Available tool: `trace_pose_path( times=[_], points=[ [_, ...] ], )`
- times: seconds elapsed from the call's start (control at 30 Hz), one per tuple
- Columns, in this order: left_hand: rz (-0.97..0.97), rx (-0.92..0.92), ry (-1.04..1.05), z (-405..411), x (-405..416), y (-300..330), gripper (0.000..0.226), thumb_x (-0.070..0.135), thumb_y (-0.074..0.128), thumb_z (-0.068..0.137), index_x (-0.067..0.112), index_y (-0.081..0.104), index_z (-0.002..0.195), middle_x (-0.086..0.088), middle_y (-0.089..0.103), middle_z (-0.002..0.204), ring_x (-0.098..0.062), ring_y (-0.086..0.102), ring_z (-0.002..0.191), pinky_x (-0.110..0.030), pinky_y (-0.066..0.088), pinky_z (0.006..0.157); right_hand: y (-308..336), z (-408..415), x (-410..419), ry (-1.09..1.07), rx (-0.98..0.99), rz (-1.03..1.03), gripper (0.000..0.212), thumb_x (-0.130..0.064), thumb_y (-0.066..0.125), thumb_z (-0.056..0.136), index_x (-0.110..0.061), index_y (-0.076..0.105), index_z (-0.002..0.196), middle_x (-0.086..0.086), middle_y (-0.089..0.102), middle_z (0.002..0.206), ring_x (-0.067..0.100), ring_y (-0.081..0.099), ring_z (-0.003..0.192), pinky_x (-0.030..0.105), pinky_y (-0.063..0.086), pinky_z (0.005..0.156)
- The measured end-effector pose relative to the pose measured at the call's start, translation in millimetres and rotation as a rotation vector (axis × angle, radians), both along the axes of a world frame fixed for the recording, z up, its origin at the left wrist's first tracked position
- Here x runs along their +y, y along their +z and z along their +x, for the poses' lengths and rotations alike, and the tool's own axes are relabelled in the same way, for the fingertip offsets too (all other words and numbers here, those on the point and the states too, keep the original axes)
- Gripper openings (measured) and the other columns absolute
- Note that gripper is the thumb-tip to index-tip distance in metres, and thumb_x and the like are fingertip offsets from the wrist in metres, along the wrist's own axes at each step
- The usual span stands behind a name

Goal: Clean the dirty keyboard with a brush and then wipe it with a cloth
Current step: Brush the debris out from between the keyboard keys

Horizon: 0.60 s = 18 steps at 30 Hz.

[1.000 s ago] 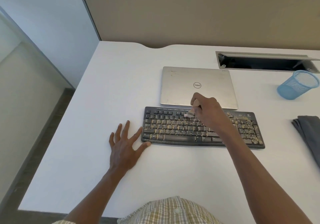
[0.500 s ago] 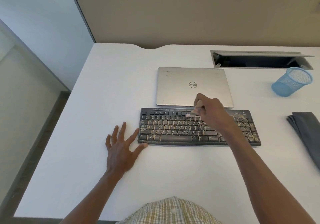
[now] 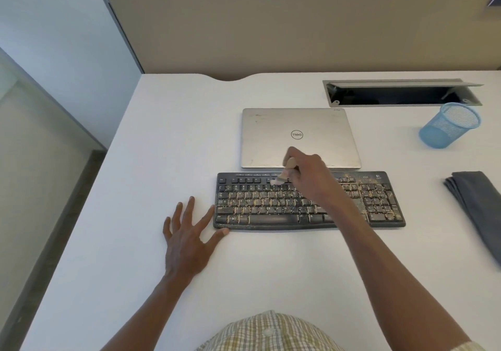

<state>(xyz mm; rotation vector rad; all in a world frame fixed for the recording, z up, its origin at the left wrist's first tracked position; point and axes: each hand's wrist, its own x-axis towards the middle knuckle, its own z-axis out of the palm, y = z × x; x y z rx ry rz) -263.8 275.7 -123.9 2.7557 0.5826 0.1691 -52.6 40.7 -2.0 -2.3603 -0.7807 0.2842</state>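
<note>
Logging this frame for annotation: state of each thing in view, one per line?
keyboard: dirty, crumbs across keys, flat on desk
brush: gripped, bristles on top key rows
right hand: gripping brush
left hand: flat, fingers spread, thumb touching keyboard corner
laptop: lid closed
cloth: folded, untouched
mesh cup: tilted in view, contents unclear
cable hatch: open

White desk [image 3: 135, 161]: keyboard [image 3: 271, 219], laptop [image 3: 298, 123], cup [image 3: 447, 125], cloth [image 3: 477, 201]

A white desk [image 3: 135, 161] meets a beige partition panel [image 3: 271, 31] at its far edge; pale wall [image 3: 54, 25] and grey floor [image 3: 54, 242] lie left.
</note>
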Motion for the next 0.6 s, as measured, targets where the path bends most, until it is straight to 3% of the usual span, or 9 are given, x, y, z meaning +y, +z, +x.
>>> trace_pose_path(
  times=[0.17, 0.37, 0.47, 0.6],
  points=[
    [0.008, -0.014, -0.003, -0.3, 0.4, -1.4, 0.076, 0.086, 0.028, 0.087, 0.042, 0.053, 0.144, -0.008, 0.025, 0.166, -0.032, 0.015, 0.154, -0.058, 0.016, 0.120, 0.2, 11.3, -43.4, -0.141, -0.073, -0.077, 0.022, 0.000, 0.050, 0.093, -0.022, 0.047, 0.090, 0.006, 0.064, 0.070, 0.015, 0.052, 0.050, 0.027, 0.039, 0.040],
    [0.007, -0.007, -0.005, 0.2, -0.5, 0.0, 0.075, 0.085, 0.031, 0.087, 0.042, 0.052, 0.145, -0.008, 0.024, 0.167, -0.032, 0.014, 0.155, -0.057, 0.014, 0.121, 10.8, 4.6, -16.8, -0.367, -0.088, 0.162, 0.012, -0.013, 0.059, 0.092, -0.013, 0.052, 0.102, 0.004, 0.062, 0.074, 0.014, 0.060, 0.056, 0.016, 0.041, 0.040],
    [0.009, -0.005, -0.005, 0.1, -0.1, 0.1, 0.074, 0.085, 0.032, 0.087, 0.043, 0.052, 0.145, -0.007, 0.024, 0.167, -0.032, 0.014, 0.155, -0.057, 0.015, 0.121, 6.3, 0.7, 10.6, -0.401, -0.060, 0.233, 0.013, -0.013, 0.059, 0.092, -0.011, 0.052, 0.103, 0.005, 0.061, 0.074, 0.020, 0.062, 0.056, 0.029, 0.050, 0.043],
    [-0.001, -0.007, -0.005, 0.0, -0.3, 0.4, 0.077, 0.087, 0.028, 0.086, 0.043, 0.052, 0.145, -0.007, 0.023, 0.167, -0.031, 0.013, 0.155, -0.057, 0.014, 0.121, -7.9, -4.2, 34.7, -0.401, -0.023, 0.237, 0.015, -0.015, 0.057, 0.092, -0.012, 0.050, 0.104, 0.005, 0.061, 0.075, 0.020, 0.061, 0.058, 0.032, 0.050, 0.045]
  ],
)
